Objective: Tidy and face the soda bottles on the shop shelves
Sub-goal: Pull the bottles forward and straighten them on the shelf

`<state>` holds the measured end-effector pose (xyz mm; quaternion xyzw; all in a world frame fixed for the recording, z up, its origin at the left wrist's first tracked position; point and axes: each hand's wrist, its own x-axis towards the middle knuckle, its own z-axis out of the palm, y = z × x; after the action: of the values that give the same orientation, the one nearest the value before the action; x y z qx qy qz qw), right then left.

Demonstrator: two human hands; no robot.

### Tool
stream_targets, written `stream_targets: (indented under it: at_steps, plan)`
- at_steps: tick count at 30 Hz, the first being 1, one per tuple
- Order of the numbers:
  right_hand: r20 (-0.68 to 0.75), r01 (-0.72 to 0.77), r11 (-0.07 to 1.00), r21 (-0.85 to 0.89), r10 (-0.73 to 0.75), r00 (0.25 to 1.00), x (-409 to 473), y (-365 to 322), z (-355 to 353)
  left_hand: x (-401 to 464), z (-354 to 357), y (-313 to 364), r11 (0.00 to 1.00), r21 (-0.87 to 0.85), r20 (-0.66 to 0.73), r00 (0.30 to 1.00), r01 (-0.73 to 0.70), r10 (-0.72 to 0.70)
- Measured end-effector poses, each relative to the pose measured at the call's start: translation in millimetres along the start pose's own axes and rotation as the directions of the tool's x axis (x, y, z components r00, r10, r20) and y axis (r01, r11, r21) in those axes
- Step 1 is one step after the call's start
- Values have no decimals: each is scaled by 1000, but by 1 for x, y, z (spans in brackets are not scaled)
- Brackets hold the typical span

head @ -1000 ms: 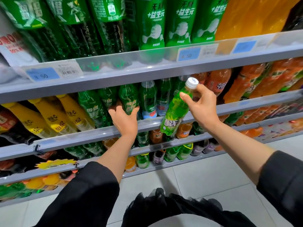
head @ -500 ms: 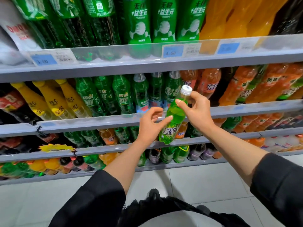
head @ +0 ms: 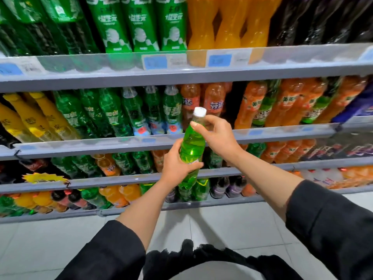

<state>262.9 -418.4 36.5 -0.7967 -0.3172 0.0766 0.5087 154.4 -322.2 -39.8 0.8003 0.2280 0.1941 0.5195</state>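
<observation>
Both hands [head: 177,164] round green bottle [head: 191,145] before blurred, seemingly four-tiered shelves [head: 262,71].

2 hands [head: 177,164], 1 held green bottle [head: 191,146], 3 green-label bottles [head: 141,27] top centre, 3 big orange bottles [head: 228,23] upper right, 3 yellow bottles [head: 30,120] left, 4 shelf rails [head: 181,75]

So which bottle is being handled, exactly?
Look in front of the shelves, at mid height. There both hands hold one light green bottle: left hand round its body, right hand at the neck. Alone off the shelf, it has a white cap.
</observation>
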Motion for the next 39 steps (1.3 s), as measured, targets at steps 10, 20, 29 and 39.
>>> stream_targets:
  at_steps: [10,20,29,39]
  plan:
    - [-97,-185,981,-50,179,979,-12,78,-114,13,83,38,995,-95,25,999,29,-27]
    - [-172,-266,952,-148,240,955,19,101,-142,17,94,41,992,-87,-37,995,88,-92]
    - [-206,-259,948,-186,220,954,42,109,-145,23,101,50,975,-165,-78,983,149,-164]
    - [65,-24,991,-131,33,997,48,62,-53,7,51,12,947,-220,-336,893,234,-299]
